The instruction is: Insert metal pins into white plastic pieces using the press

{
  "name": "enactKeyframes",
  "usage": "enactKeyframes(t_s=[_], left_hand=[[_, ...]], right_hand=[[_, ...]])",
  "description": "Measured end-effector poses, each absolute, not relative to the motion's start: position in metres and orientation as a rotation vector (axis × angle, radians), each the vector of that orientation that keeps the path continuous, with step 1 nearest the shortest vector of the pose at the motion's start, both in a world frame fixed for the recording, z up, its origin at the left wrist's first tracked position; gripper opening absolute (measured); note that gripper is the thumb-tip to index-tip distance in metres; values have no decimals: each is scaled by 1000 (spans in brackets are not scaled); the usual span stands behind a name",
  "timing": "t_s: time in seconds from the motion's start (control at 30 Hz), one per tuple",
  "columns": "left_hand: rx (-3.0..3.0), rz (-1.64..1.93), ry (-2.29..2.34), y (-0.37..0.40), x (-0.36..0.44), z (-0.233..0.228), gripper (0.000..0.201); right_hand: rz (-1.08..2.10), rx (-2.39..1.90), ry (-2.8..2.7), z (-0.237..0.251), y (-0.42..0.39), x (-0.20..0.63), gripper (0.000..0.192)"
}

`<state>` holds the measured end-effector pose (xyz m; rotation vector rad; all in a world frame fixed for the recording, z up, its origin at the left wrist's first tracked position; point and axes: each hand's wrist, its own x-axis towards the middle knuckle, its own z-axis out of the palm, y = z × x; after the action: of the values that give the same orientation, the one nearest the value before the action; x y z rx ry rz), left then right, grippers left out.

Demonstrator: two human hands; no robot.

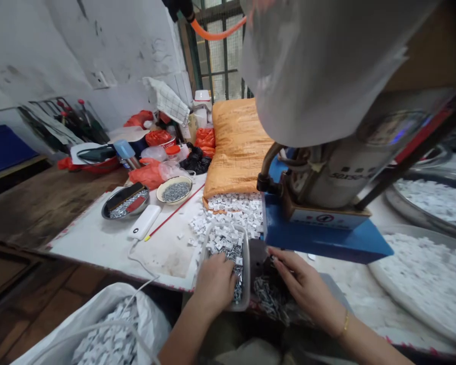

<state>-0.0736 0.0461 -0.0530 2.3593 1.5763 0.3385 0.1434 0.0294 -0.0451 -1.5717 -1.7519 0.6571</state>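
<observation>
My left hand (216, 278) reaches down into a clear plastic tub (245, 294) of small white plastic pieces (225, 237) and loose metal nails or pins (237, 291). Its fingertips are hidden among them. To the right, my right hand (302, 284) pinches at a dark metal block (259, 256) below the press; what lies between thumb and finger is too small to make out. A pile of shiny metal pins (268, 299) lies just beneath that hand. The blue-based press (319, 228) rises right behind the block.
An orange woven sack (235, 147) spills white pieces onto the table. Left of it stand a cream bowl (175, 189) and a steel bowl (116, 209) of metal bits, with a white power bank (145, 222). Large trays of white pieces (429, 284) sit right; a white sack (110, 304) stands lower left.
</observation>
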Motion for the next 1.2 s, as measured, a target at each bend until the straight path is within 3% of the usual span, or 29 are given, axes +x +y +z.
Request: enactKeyframes(t_s=[0.2,0.4,0.57,0.7,0.77,0.93,1.2], left_hand=[[2453,223,1546,43,-65,-62,9],[2364,369,1557,43,-60,-67,13],[2071,676,1645,42,-59,-54,16],[1705,860,1456,33,-45,-41,12],[1609,914,1312,27,-34,-37,25],[1430,1035,1257,19,-8,-32,10],[1598,1123,1282,16,0,-39,11]], right_hand=[[496,-1726,-1886,-48,14,166,29],[735,-1892,-2095,-51,2,169,30],[1145,-1673,-1637,-46,7,166,23],[1553,-1450,-1067,-44,7,158,22],[1662,-1381,-850,-44,6,152,23],[1720,-1259,-629,-44,4,142,23],[1710,-1208,-603,-46,1,140,24]])
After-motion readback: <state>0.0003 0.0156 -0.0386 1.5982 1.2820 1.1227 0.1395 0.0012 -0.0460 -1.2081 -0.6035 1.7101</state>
